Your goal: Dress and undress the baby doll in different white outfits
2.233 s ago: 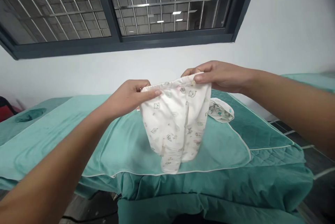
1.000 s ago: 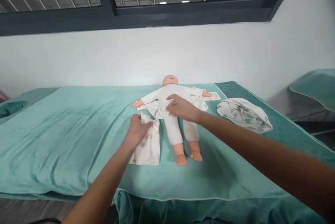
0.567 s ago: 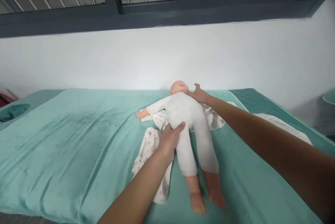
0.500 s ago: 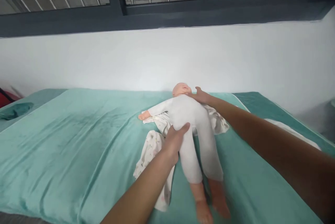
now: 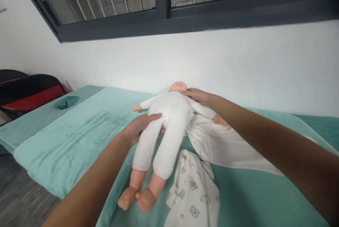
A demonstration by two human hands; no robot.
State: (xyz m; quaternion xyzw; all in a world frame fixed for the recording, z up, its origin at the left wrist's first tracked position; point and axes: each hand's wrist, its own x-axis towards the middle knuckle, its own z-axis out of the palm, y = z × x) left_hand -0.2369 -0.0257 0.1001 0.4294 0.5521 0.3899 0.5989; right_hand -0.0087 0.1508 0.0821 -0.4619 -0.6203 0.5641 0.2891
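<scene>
From where I stand, the baby doll (image 5: 172,108) lies face up over the massage bed (image 5: 79,142), head towards the far edge by the wall (image 5: 127,64), feet pointing to the near side. The left hand (image 5: 140,124) is wrapped round one thigh, thumb across the hip, fingertips showing between the legs. The right hand (image 5: 197,94) is at the neck and shoulder, its fingers partly hidden; I can't tell how firmly they close. Holding both ends seems meant to stop head and hips sagging apart, though whether the back is off the cover I can't tell. A white garment (image 5: 209,142) is spread beside the doll, under its outstretched arm, and the bear-print garment (image 5: 194,195) lies crumpled just beside the legs, probably put there to be within easy reach.
</scene>
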